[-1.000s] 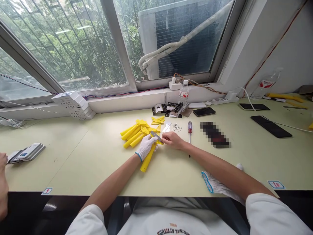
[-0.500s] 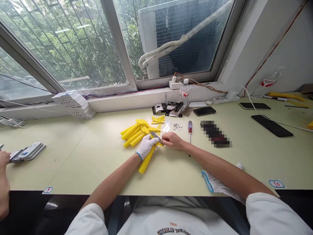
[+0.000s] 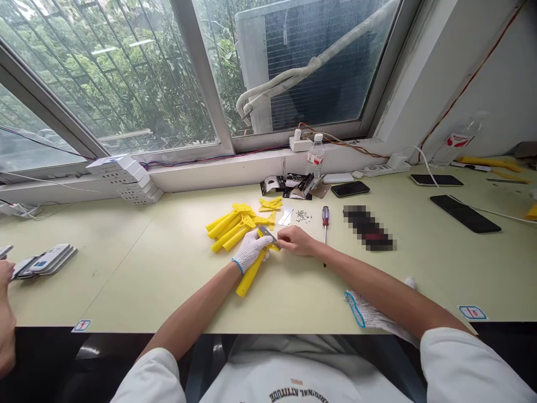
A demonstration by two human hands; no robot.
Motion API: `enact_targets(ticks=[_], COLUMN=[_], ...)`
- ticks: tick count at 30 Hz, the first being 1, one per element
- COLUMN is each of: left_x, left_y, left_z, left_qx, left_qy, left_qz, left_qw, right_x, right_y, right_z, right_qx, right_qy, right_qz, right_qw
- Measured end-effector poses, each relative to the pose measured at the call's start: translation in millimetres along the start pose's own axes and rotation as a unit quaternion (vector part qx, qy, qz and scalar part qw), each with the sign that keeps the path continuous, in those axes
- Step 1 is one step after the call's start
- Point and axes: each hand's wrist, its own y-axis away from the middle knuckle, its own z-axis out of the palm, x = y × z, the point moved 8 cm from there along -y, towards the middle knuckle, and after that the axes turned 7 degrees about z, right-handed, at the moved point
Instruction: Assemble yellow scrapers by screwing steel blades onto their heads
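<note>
My left hand point(image 3: 251, 252), in a white knitted glove, is closed around a yellow scraper handle point(image 3: 249, 279) that slants toward me. A grey metal blade point(image 3: 265, 232) lies across the head of this handle, under my gloved thumb. Bare and closed, my right hand point(image 3: 297, 240) has its fingertips at the blade's right end; whatever they pinch is hidden. Beyond my hands lie several yellow handles point(image 3: 226, 225), small flat yellow pieces point(image 3: 271, 205), silvery blades point(image 3: 286, 216) and a scatter of small screws point(image 3: 302, 216). A screwdriver point(image 3: 325, 217) rests right of my right hand.
A white glove point(image 3: 369, 313) lies under my right forearm. Black packaging point(image 3: 297, 186), a water bottle point(image 3: 315, 155) and phones point(image 3: 351, 189) point(image 3: 465, 214) stand or lie farther back. At the left, another person's hand point(image 3: 5, 274) is beside stacked white devices point(image 3: 52, 259).
The view has shifted very slightly. My hands keep nearly the same hold at the blade. At the far left, a pale device now shows by the other person's hand.
</note>
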Motion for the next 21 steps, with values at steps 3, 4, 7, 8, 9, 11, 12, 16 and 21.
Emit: enact_targets(ticks=[3, 4, 7, 8, 9, 11, 12, 16, 21], left_x=[-2.6, -3.1, -3.7, -3.6, -3.4, -2.8, -2.5, -1.3, -0.6], left_y=[-1.8, -2.4, -3.4, -3.5, -3.6, -3.5, -3.3, -1.9, -0.7], left_z=[-1.1, -1.3, -1.8, -1.9, -1.9, -1.6, -1.3, 0.2, 0.1], left_qx=[-0.006, -0.008, -0.012, -0.012, -0.012, -0.01, -0.01, -0.007, -0.001], left_qy=[0.0, 0.0, -0.001, -0.002, -0.002, -0.003, -0.004, -0.004, -0.005], left_qz=[0.0, 0.001, 0.003, 0.004, 0.004, 0.006, 0.007, 0.008, 0.004], left_qw=[1.0, 1.0, 1.0, 1.0, 1.0, 1.0, 1.0, 1.0, 1.0], right_x=[0.2, 0.2, 0.8, 1.2, 1.6, 2.6, 3.1, 3.8, 2.4], right_y=[0.3, 0.4, 0.6, 0.6, 0.5, 0.3, 0.1, -0.5, -0.2], right_z=[-0.2, -0.1, 0.3, 0.4, 0.6, 0.8, 0.9, 1.1, 0.6], right_qx=[0.003, 0.004, 0.005, 0.005, 0.006, 0.007, 0.007, 0.007, 0.006], right_qy=[-0.003, -0.004, -0.007, -0.008, -0.009, -0.011, -0.012, -0.014, -0.013], right_qz=[-0.002, -0.002, -0.003, -0.002, -0.001, 0.0, 0.001, -0.001, -0.005], right_qw=[1.0, 1.0, 1.0, 1.0, 1.0, 1.0, 1.0, 1.0, 1.0])
